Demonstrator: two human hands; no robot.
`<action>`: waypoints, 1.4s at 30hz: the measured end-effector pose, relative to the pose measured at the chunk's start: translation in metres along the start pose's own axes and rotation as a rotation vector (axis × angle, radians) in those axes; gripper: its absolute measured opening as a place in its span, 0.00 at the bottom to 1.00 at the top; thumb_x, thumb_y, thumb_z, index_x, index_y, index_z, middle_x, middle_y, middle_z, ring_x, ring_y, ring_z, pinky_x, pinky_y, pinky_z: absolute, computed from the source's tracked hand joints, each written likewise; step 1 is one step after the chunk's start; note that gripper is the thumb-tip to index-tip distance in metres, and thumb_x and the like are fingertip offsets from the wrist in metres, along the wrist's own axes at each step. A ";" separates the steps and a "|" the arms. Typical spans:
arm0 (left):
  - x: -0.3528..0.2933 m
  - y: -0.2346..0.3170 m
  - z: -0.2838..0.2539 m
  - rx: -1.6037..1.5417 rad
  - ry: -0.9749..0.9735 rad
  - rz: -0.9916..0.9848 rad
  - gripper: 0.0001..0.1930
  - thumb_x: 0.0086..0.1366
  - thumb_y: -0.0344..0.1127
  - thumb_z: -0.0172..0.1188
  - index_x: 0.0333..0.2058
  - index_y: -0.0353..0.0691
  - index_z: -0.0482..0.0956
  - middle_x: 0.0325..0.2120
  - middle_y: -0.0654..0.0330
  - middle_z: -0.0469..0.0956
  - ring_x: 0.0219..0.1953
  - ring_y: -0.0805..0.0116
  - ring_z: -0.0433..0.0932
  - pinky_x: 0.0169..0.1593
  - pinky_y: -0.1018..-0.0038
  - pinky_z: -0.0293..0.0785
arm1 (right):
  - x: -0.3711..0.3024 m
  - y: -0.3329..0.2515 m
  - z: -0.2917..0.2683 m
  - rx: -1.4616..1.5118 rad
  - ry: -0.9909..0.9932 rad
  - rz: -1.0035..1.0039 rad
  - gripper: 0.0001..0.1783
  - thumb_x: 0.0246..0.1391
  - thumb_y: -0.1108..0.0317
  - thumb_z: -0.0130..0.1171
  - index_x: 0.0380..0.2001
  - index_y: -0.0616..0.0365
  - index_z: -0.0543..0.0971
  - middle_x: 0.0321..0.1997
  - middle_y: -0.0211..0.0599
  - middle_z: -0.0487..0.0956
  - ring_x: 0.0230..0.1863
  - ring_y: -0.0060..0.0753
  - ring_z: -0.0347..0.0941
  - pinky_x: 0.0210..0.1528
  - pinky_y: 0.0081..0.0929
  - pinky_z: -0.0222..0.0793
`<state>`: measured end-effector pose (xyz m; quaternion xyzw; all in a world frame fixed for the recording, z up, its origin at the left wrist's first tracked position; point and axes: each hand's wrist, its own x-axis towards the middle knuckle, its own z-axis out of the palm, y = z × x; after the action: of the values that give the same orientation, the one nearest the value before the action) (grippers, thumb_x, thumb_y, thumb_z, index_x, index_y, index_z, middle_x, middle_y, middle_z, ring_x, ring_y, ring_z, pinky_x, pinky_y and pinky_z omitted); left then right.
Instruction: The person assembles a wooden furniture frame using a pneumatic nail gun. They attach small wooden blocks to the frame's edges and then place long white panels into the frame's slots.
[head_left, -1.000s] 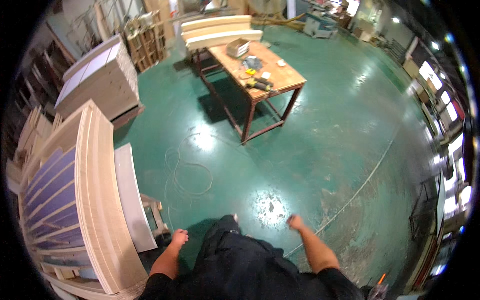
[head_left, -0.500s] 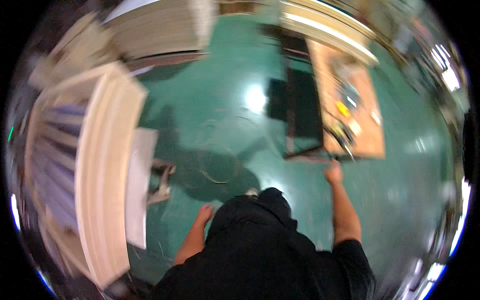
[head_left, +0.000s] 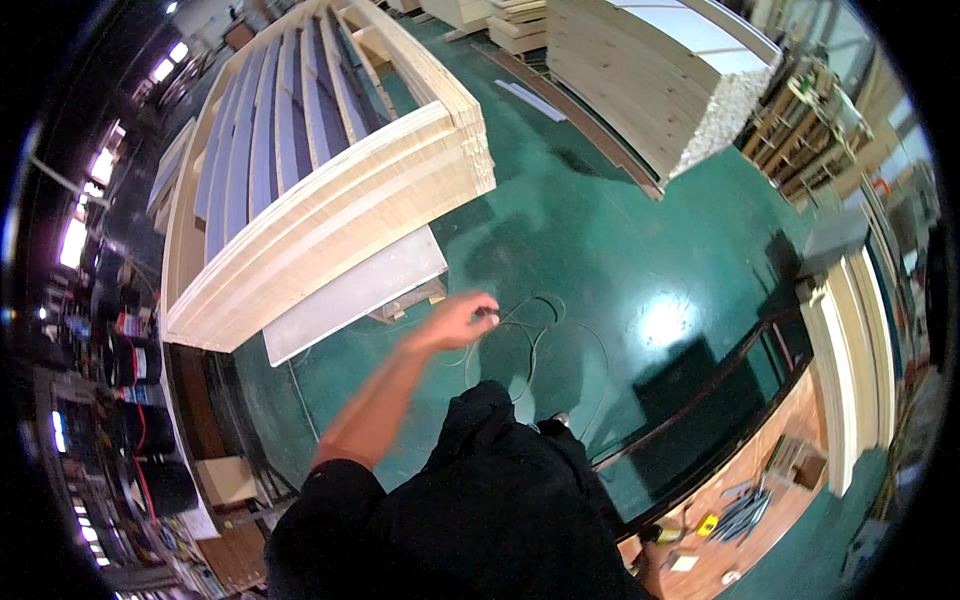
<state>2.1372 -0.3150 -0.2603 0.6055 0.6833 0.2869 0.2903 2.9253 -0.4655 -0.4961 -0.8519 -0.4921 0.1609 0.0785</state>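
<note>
My left hand hangs in the air over the green floor, its fingers loosely bent and a gap showing beside the thumb. Nothing is in it. Close by lies a thin looped cord or hose on the floor. At the lower right, my right hand reaches to the wooden top of a low dark-framed stand. It is beside a dark and yellow tool; my body partly hides it, so its grip is unclear. A yellow item and a pile of grey metal pieces lie near it.
A large pale wooden frame stack with slats stands at left, over a white board. A tall panel stack is beyond. An open box and pale planks are at right. Shelving lines the far left.
The view has swung to the right, nearer the low stand. My left hand has risen and come forward from my side. My right hand stays at the stand and is now mostly behind my body.
</note>
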 end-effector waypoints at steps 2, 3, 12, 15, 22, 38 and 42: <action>0.034 0.024 -0.052 0.113 0.074 0.108 0.12 0.65 0.38 0.63 0.43 0.38 0.79 0.39 0.52 0.80 0.41 0.58 0.81 0.47 0.66 0.76 | -0.010 -0.037 -0.026 -0.109 -0.094 0.078 0.44 0.43 0.55 0.67 0.61 0.65 0.64 0.59 0.58 0.73 0.57 0.59 0.72 0.59 0.44 0.68; 0.049 0.038 -0.081 0.130 0.142 0.123 0.12 0.64 0.38 0.64 0.43 0.38 0.79 0.39 0.52 0.80 0.42 0.56 0.81 0.47 0.65 0.76 | -0.011 -0.056 -0.039 -0.150 -0.128 0.095 0.42 0.43 0.56 0.67 0.60 0.65 0.65 0.58 0.58 0.74 0.56 0.58 0.73 0.58 0.44 0.69; 0.185 0.024 -0.252 0.657 0.461 -0.045 0.34 0.54 0.55 0.69 0.57 0.47 0.73 0.49 0.50 0.76 0.52 0.47 0.76 0.53 0.55 0.73 | 0.027 -0.357 -0.012 0.273 -0.280 -0.140 0.28 0.46 0.68 0.59 0.52 0.64 0.71 0.46 0.57 0.80 0.49 0.61 0.76 0.53 0.40 0.70; 0.211 0.023 -0.260 0.604 0.220 -0.174 0.38 0.52 0.56 0.71 0.60 0.50 0.70 0.46 0.48 0.78 0.51 0.45 0.77 0.52 0.54 0.74 | 0.036 -0.426 0.028 0.217 -0.299 -0.263 0.29 0.45 0.67 0.58 0.54 0.64 0.71 0.46 0.58 0.80 0.52 0.65 0.75 0.55 0.44 0.70; 0.226 0.010 -0.257 0.519 0.234 -0.265 0.36 0.54 0.52 0.69 0.60 0.51 0.69 0.41 0.47 0.80 0.45 0.43 0.80 0.47 0.53 0.77 | 0.062 -0.577 0.095 0.196 -0.590 -0.382 0.30 0.48 0.69 0.62 0.57 0.59 0.69 0.48 0.52 0.80 0.51 0.57 0.77 0.51 0.42 0.71; 0.233 0.013 -0.249 0.547 0.273 -0.201 0.39 0.54 0.47 0.70 0.65 0.58 0.67 0.35 0.50 0.77 0.39 0.46 0.78 0.43 0.57 0.75 | 0.161 -0.662 0.192 0.166 -0.742 -0.648 0.26 0.44 0.68 0.62 0.48 0.60 0.69 0.34 0.52 0.79 0.38 0.60 0.77 0.40 0.46 0.71; 0.239 0.021 -0.254 0.591 0.149 -0.244 0.38 0.54 0.46 0.68 0.65 0.62 0.67 0.31 0.52 0.74 0.37 0.48 0.75 0.42 0.57 0.74 | 0.167 -0.670 0.202 0.093 -0.814 -0.586 0.29 0.44 0.66 0.64 0.51 0.61 0.69 0.37 0.54 0.80 0.38 0.60 0.78 0.42 0.43 0.72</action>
<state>1.9386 -0.0855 -0.0874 0.5546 0.8238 0.0826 0.0835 2.3870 0.0111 -0.5220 -0.5416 -0.6937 0.4731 -0.0399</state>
